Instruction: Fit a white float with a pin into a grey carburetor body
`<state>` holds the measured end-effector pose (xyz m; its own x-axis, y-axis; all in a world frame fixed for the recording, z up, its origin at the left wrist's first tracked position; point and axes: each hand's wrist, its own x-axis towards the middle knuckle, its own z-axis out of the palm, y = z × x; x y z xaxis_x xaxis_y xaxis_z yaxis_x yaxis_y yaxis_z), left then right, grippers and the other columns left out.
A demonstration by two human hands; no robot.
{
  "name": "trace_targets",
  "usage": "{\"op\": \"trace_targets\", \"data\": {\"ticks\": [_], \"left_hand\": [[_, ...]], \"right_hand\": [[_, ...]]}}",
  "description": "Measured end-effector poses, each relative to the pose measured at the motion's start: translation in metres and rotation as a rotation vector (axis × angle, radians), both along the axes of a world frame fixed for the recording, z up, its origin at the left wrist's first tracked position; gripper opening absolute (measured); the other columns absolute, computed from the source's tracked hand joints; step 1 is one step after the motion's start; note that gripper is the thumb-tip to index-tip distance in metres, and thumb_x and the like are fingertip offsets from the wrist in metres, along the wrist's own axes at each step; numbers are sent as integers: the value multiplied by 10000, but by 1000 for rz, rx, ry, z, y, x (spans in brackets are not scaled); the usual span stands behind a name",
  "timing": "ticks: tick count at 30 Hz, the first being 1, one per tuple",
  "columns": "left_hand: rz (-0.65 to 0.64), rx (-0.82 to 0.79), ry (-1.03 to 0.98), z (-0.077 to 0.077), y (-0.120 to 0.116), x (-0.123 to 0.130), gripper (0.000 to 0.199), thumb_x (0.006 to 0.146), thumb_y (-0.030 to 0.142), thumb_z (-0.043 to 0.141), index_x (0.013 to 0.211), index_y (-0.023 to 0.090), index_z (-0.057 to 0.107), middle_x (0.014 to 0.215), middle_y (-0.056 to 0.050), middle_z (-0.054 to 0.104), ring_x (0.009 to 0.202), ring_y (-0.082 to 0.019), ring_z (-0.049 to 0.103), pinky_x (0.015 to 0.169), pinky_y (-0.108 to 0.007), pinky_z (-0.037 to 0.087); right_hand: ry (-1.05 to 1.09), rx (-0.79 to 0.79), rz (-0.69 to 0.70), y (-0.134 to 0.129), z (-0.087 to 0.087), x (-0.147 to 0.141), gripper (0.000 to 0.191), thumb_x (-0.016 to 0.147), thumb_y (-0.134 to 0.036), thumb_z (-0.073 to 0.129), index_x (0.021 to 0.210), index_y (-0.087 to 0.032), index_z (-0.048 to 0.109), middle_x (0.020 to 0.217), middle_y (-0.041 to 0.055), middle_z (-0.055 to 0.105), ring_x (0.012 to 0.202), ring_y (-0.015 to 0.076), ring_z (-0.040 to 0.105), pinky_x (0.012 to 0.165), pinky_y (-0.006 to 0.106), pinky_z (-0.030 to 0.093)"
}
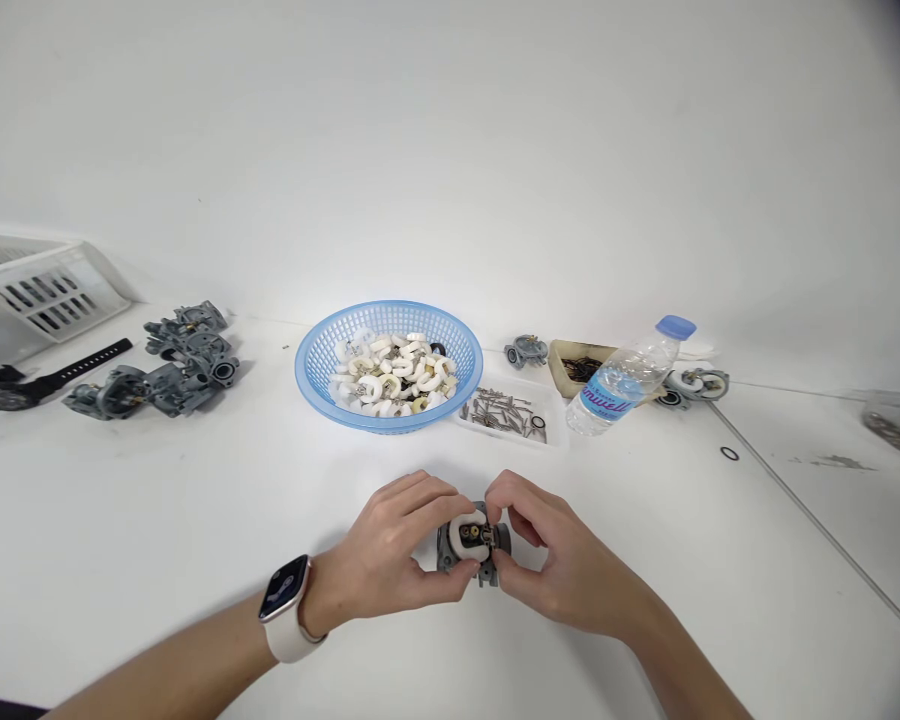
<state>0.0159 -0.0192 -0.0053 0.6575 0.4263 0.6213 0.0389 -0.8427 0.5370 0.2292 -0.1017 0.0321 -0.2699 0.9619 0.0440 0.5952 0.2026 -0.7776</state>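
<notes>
A grey metal carburetor body (487, 573) rests on the white table between my hands, its open side up. Inside it sits a white C-shaped float (461, 537) around brass parts. My left hand (401, 545), with a smartwatch on the wrist, grips the body and float from the left, thumb low and fingers on top. My right hand (551, 555) has its index finger and thumb at the float's hinge end, on the body's right side. Whether a small pin is between those fingertips is hidden.
Behind my hands stand a blue basket (388, 422) of white floats, a tray (557, 425) of metal pins, a box (566, 375) and a tilted bottle (619, 385). Carburetor bodies (184, 375), a black watch (7, 390) and a white crate (97, 285) lie left; a black ring (730, 453) lies right.
</notes>
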Motion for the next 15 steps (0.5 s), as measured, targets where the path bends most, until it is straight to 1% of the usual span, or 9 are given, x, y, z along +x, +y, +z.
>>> {"op": "trace_targets", "data": {"ticks": [15], "left_hand": [[2, -5, 5, 0, 0, 1, 369, 822, 179, 750, 1164, 210, 614, 972, -53, 717, 817, -205, 640, 732, -345, 541]], "right_hand": [[-2, 1, 6, 1, 1, 0, 306, 801, -11, 547, 951, -271, 490, 912, -38, 520, 686, 137, 404, 615, 270, 358]]}}
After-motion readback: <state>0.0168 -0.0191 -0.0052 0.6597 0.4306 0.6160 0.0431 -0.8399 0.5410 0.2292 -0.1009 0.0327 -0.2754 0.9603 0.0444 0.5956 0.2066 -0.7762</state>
